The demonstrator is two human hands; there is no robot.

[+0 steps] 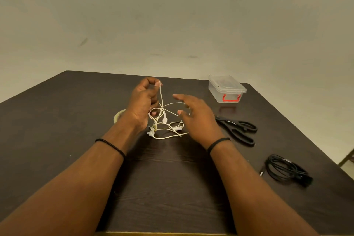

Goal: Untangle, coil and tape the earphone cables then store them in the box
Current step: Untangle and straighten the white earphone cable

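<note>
Plain indoor room, seemingly a home or simple office corner, suggested by a dark wood-grain table (pixel 172 178) under the hands, a bare, scuffed off-white wall (pixel 172 15) beyond them, pale floor glimpsed far right of the right hand (pixel 193 115)

Dark wood-grain worktop (pixel 172 188) set against a plain pale wall (pixel 172 15). Black-handled scissors (pixel 237 130) lie flat on its right side. Strip of floor (pixel 349 165) visible at right edge.
</note>
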